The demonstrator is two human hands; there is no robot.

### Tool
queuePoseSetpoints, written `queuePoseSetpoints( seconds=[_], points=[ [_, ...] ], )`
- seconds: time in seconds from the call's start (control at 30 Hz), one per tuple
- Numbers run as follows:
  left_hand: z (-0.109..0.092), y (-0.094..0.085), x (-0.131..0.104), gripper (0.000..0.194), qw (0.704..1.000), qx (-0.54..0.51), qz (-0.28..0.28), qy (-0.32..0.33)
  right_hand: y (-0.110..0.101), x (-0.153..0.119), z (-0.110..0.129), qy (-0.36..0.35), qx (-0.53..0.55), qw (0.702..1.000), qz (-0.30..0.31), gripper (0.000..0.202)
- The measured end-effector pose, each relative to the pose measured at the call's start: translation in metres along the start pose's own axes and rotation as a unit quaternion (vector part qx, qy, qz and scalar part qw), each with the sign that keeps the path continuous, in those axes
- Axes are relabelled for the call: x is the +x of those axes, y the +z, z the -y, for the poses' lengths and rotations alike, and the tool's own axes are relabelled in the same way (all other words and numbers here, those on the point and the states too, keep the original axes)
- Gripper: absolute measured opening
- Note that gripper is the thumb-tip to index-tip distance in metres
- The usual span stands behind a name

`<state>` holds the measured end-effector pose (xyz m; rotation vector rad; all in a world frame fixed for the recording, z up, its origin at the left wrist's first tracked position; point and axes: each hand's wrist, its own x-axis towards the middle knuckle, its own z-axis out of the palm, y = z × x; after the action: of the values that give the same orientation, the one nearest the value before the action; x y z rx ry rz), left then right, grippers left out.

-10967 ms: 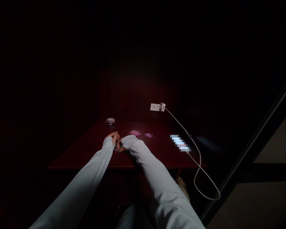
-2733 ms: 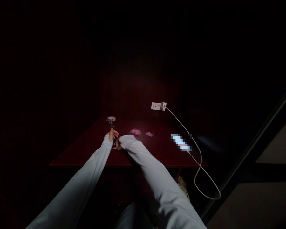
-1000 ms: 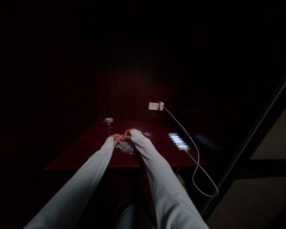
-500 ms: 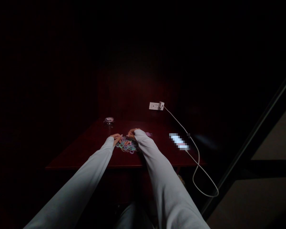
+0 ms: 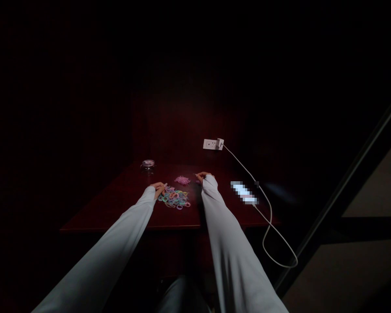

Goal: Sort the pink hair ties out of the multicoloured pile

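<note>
A pile of small multicoloured hair ties (image 5: 176,200) lies on the dark red table. At its left edge is my left hand (image 5: 158,188), fingers pinched together; what they hold, if anything, is too small to make out. My right hand (image 5: 202,177) is raised above the table, to the right of a smaller pink heap (image 5: 182,180) of thin pieces. Its thumb and fingertips are pressed together, and I cannot make out anything between them. Both arms wear pale long sleeves.
Toward the back left of the table (image 5: 111,213) stands a clear round container (image 5: 148,164). A blurred lit phone (image 5: 244,193) lies on the right. Its white cable (image 5: 271,208) loops past the table edge and runs up to a wall socket (image 5: 213,144).
My right hand has moved right, away from my left hand and the hair ties, uncovering the pink heap. My left hand has stayed at the pile's left edge.
</note>
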<state>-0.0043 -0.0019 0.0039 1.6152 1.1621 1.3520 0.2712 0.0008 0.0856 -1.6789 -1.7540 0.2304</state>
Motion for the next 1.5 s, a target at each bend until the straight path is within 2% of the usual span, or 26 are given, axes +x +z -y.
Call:
queuePoseSetpoints(
  seconds=[0.1, 0.3, 0.47, 0.63, 0.73, 0.9, 1.0, 1.07, 1.2, 1.3, 1.43, 1.5],
  points=[
    [0.001, 0.000, 0.000, 0.062, 1.000, 0.004, 0.000, 0.003, -0.011, -0.006, -0.012, 0.074, -0.022, 0.997, -0.008, 0.031],
    [0.007, -0.001, 0.003, 0.064, 1.000, 0.010, 0.012, 0.000, -0.024, -0.018, -0.031, 0.160, -0.067, 0.985, 0.000, 0.028],
    [-0.003, 0.001, -0.004, 0.064, 1.000, 0.019, -0.005, 0.012, -0.023, -0.019, -0.038, 0.144, -0.075, 0.987, -0.006, 0.028],
    [-0.013, 0.008, -0.008, 0.064, 0.999, 0.019, -0.029, -0.012, -0.015, -0.018, -0.039, 0.134, -0.048, 0.990, 0.008, 0.030],
    [-0.010, 0.007, -0.006, 0.064, 0.999, 0.010, -0.030, -0.015, -0.011, -0.017, -0.038, 0.137, -0.052, 0.989, -0.002, 0.031],
    [-0.004, 0.004, -0.004, 0.062, 1.000, 0.015, 0.000, -0.014, -0.008, -0.013, -0.033, 0.139, -0.070, 0.988, -0.024, 0.035],
    [-0.002, 0.007, -0.005, 0.065, 0.999, 0.021, -0.027, 0.009, -0.003, -0.013, -0.031, 0.126, -0.085, 0.987, -0.056, 0.037],
    [-0.002, 0.009, -0.006, 0.065, 0.999, 0.019, -0.044, 0.008, 0.001, -0.015, -0.032, 0.119, -0.087, 0.988, -0.048, 0.039],
    [-0.001, 0.007, -0.003, 0.062, 1.000, 0.017, -0.013, 0.003, 0.007, -0.018, -0.037, 0.122, -0.103, 0.987, -0.036, 0.042],
    [-0.002, 0.004, -0.001, 0.060, 1.000, 0.018, -0.006, -0.011, 0.003, -0.018, -0.038, 0.133, -0.117, 0.983, -0.048, 0.043],
    [-0.004, 0.003, -0.004, 0.059, 1.000, 0.006, -0.004, 0.005, -0.008, -0.014, -0.031, 0.138, -0.137, 0.979, -0.060, 0.040],
    [-0.005, 0.005, -0.008, 0.059, 1.000, 0.003, -0.015, 0.018, -0.010, -0.012, -0.023, 0.104, -0.109, 0.988, -0.043, 0.036]
  ],
)
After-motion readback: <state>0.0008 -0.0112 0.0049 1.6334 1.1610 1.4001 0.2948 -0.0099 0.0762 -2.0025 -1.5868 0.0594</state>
